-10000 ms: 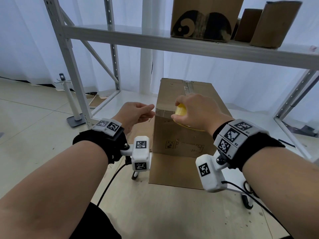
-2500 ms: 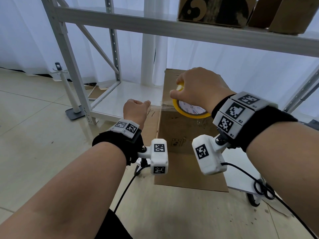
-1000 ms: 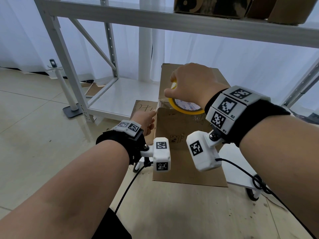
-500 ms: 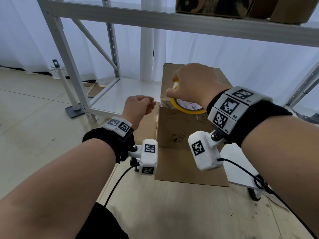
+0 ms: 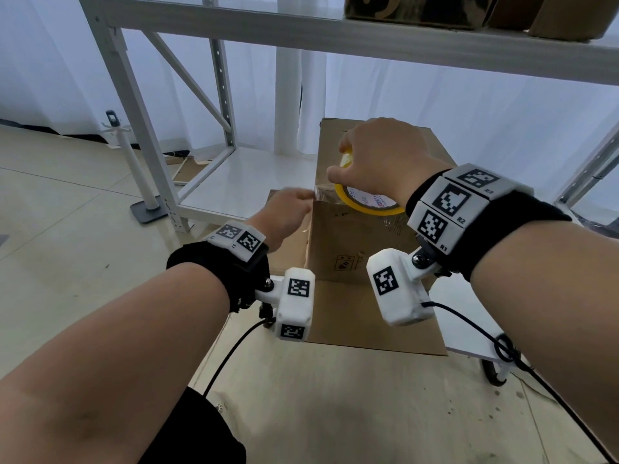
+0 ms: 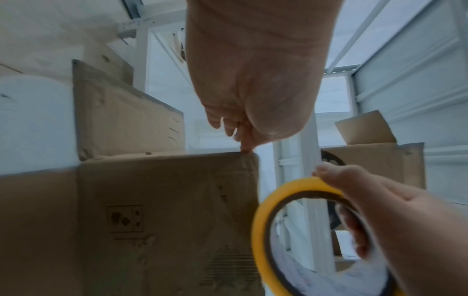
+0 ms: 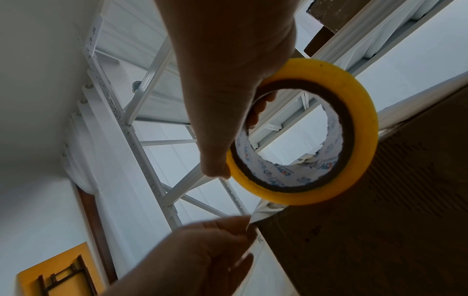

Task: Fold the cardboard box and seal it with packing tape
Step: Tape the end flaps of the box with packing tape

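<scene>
A tall brown cardboard box point(image 5: 365, 236) stands upright on the floor, one flap lying flat at its foot. My right hand point(image 5: 338, 165) grips a yellow roll of clear packing tape point(image 5: 366, 204) over the box's top front edge. In the right wrist view the tape roll point(image 7: 316, 130) sits against the box point(image 7: 380, 230), with a short clear strip point(image 7: 260, 215) running off it. My left hand point(image 7: 249, 224) pinches the end of that strip at the box's top left corner. The left wrist view has my left fingertips point(image 6: 247, 149) touching that corner of the box point(image 6: 164, 210).
A white metal rack point(image 5: 140, 105) stands behind and to the left, its upper shelf point(image 5: 335, 31) holding cardboard boxes overhead. A white post on a grey base point(image 5: 147, 202) stands on the floor at left. A caster wheel point(image 5: 492, 373) and cables lie at right.
My left hand has moved right, from a raised fist beside the box to its top left corner at the tape end. The right hand and roll have barely shifted.
</scene>
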